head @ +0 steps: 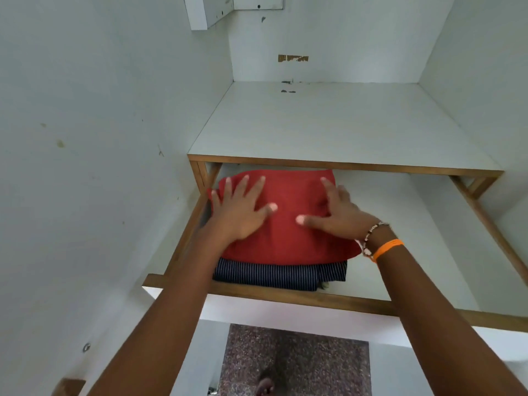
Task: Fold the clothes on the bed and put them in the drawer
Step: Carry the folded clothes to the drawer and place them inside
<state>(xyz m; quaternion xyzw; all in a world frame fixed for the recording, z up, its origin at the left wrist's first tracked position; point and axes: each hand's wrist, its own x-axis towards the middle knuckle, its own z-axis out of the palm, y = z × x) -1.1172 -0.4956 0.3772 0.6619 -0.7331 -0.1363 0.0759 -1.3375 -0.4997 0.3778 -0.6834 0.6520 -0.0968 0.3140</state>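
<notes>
Red shirt [288,215] sits on striped garment [274,274] in open drawer [314,298]. Our left hand [243,212] and right hand [335,215] press it, fingers spread. We should flatten evenly, keeping edges inside.

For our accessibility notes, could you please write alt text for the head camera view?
Both hands, left and right, press flat on a folded red garment stacked on a folded striped garment in an open drawer, below a white shelf.
</notes>
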